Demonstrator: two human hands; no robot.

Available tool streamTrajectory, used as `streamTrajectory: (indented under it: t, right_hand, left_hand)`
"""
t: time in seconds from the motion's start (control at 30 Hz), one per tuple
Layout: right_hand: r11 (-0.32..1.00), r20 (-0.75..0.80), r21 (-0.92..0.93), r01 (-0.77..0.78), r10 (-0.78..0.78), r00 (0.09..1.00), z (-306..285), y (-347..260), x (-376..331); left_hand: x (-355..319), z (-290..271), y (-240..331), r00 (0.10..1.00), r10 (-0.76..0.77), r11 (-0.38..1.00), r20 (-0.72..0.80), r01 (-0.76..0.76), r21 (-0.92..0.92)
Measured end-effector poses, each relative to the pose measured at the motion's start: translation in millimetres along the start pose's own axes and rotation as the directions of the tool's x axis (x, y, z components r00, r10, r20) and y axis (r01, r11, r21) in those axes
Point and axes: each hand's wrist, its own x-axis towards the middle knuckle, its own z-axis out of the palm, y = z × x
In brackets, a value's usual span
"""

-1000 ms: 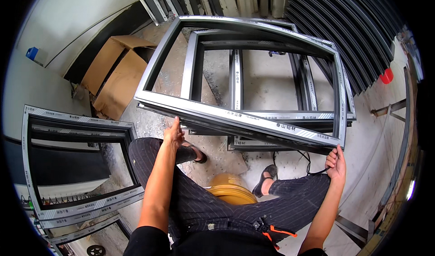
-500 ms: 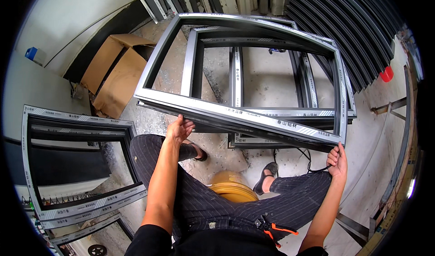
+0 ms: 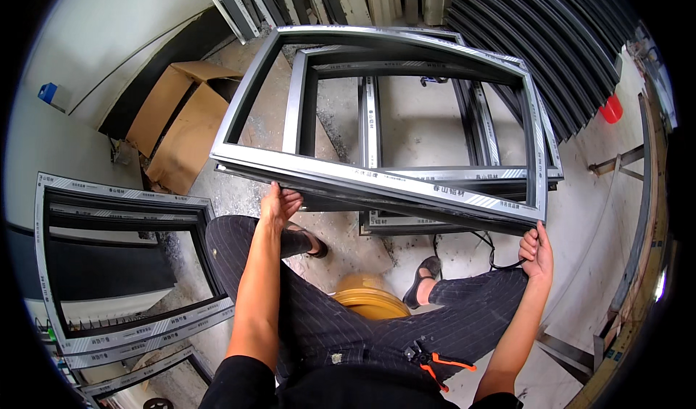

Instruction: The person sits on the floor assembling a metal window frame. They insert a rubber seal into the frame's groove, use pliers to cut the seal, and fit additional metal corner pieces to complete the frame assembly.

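Observation:
A silver-and-black window frame point(image 3: 370, 176) lies tilted across other stacked frames in front of me. Under its near edge, toward the left, is my left hand point(image 3: 280, 205), with loosely bent fingers apart and nothing visible in them. At the frame's near right corner, my right hand point(image 3: 535, 253) is closed, its thumb pointing up against the corner. A thin black rubber strip point(image 3: 493, 255) runs out of those fingers and loops down toward the floor. Orange-handled cutting pliers point(image 3: 438, 362) rest on my lap.
More finished-looking frames point(image 3: 130, 331) lean at the left, near an open cardboard box point(image 3: 190, 137). A yellow bucket point(image 3: 370, 298) stands between my legs. Dark profiles point(image 3: 540, 39) are stacked at the far right beside a red container point(image 3: 611, 109). A metal rack point(image 3: 638, 206) lines the right side.
The whole view has shifted slightly, moving things a little to the left. My left hand's fingers sit slightly lower from the frame's edge; my right hand stays at the corner.

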Motion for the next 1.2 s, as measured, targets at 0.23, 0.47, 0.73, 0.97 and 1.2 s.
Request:
streamTrajectory:
  t: [0.23, 0.47, 0.73, 0.97, 1.2]
  right_hand:
    - [0.719, -0.227, -0.691, 0.073, -0.312, 0.922, -0.3, 6.6, -2.7]
    - [0.471, -0.165, -0.879, 0.074, -0.446, 0.880, -4.9, 20.2, 4.0]
    - [0.357, -0.089, -0.925, 0.128, -0.533, 0.841, -8.1, 26.0, 4.4]
    - [0.256, 0.014, -0.947, 0.192, -0.567, 0.824, -11.0, 26.4, 5.0]
    - [0.161, 0.008, -0.979, 0.122, -0.571, 0.821, -17.1, 25.4, -0.8]
  left_hand:
    - [-19.8, 27.5, -7.1, 0.997, -0.068, 0.995, 0.031, 0.070, -0.071]
    - [-10.3, 23.1, -11.4, 0.998, -0.056, 0.998, -0.019, 0.056, 0.028]
    - [-24.2, 47.2, -24.8, 0.996, -0.042, 0.999, 0.075, 0.041, 0.006]
    - [-36.2, 67.1, -40.6, 0.989, -0.053, 0.998, 0.135, 0.056, -0.022]
    - [-54.6, 96.3, -48.4, 0.975, -0.130, 0.991, 0.178, 0.130, 0.012]
